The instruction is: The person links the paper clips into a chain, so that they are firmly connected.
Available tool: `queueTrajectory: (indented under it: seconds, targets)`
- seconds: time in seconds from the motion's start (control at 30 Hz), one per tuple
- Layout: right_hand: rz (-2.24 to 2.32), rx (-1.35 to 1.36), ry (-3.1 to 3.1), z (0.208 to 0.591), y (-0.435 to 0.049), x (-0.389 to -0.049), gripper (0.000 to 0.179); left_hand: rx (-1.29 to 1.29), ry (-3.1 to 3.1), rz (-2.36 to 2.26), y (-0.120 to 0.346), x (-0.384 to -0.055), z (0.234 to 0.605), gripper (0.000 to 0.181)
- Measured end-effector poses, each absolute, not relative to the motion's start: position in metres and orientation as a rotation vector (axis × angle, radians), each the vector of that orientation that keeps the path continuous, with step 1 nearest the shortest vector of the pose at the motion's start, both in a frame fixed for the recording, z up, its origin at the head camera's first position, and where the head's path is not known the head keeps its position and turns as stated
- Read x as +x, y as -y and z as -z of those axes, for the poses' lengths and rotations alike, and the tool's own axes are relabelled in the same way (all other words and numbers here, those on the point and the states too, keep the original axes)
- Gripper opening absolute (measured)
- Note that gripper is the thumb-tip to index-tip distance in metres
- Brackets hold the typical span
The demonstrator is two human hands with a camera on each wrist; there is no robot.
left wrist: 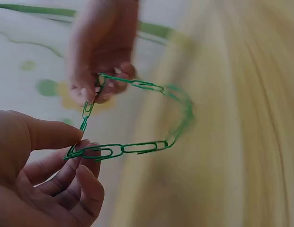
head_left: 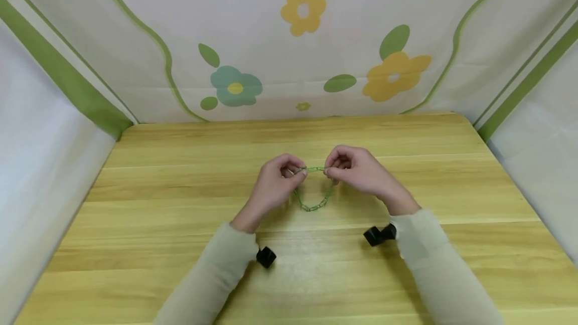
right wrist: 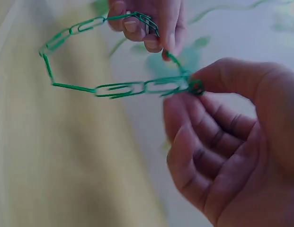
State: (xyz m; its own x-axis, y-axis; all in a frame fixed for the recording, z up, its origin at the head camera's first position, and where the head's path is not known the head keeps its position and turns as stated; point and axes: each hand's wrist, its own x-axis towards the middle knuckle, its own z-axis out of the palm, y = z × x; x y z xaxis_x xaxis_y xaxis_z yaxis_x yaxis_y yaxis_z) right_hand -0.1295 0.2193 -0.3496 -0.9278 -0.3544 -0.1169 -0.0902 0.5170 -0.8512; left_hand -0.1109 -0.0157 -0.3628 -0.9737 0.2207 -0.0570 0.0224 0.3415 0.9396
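Note:
A chain of green paper clips [head_left: 313, 208], linked end to end into a loop, hangs between the two hands above the table. The left hand [head_left: 276, 180] pinches it between thumb and index finger at the upper left. At the upper right, the right hand [head_left: 358, 169] pinches it the same way. A short stretch of clips runs straight from one pinch to the other, and the longer part sags below in a curve. In the left wrist view the loop's far side [left wrist: 180, 111] is blurred. Fingertips cover the clips at both pinch points.
The wooden table [head_left: 180, 224] extends under both arms. Behind it hangs a white cloth [head_left: 271, 54] printed with flowers, with more white cloth at both sides. Small black devices [head_left: 266, 257] stick out from both sleeve cuffs.

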Motion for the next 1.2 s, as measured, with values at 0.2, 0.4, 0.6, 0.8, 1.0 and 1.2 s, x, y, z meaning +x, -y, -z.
queueTrajectory:
  seconds: [0.2,0.4,0.6,0.8,1.0,1.2]
  targets:
    - [1.109,-0.322,-2.595,0.387,-0.207,-0.164,0.007,0.205,-2.565,-1.411,0.006,-0.147,0.398,0.005]
    - [1.042,-0.232,-2.702,0.391,-0.201,-0.178,0.006,0.217,-2.676,-1.294,0.006,-0.167,0.401,0.004]
    - [0.98,-0.161,-2.748,0.392,-0.202,-0.187,0.009,0.283,-2.723,-1.182,0.009,-0.178,0.398,0.007]
    - [0.946,-0.103,-2.771,0.392,-0.203,-0.191,0.014,0.289,-2.823,-1.027,0.009,-0.183,0.396,0.009]
    - [0.966,-0.084,-2.764,0.391,-0.204,-0.197,0.017,0.255,-2.841,-0.98,0.009,-0.186,0.394,0.012]
    - [0.968,-0.11,-2.702,0.383,-0.213,-0.186,0.03,0.236,-2.758,-1.085,0.029,-0.182,0.388,0.027]
